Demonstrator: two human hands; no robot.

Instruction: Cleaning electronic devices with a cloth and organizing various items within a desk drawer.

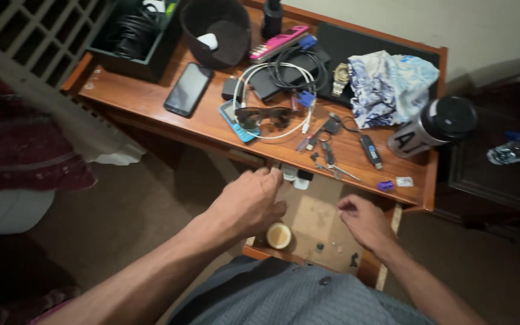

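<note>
A pulled-out wooden drawer [317, 225] sits under the front edge of a cluttered wooden desk [151, 99]. My left hand [247, 201] reaches over the drawer's left side, its fingertips at some small white items [293, 176] at the drawer's back; whether it grips one I cannot tell. My right hand [362, 219] hovers over the drawer's right side with fingers curled loosely, holding nothing visible. Inside the drawer lie a round cream lid [278, 235] and a few small dark bits [354, 260].
On the desk lie a black phone [187, 89], a blue phone [237, 120], sunglasses [264, 115], white and black cables [284, 69], a wristwatch [340, 78], keys [330, 157], a patterned cloth [387, 85] and a lying steel flask [433, 126]. A dark cabinet [501, 162] stands to the right.
</note>
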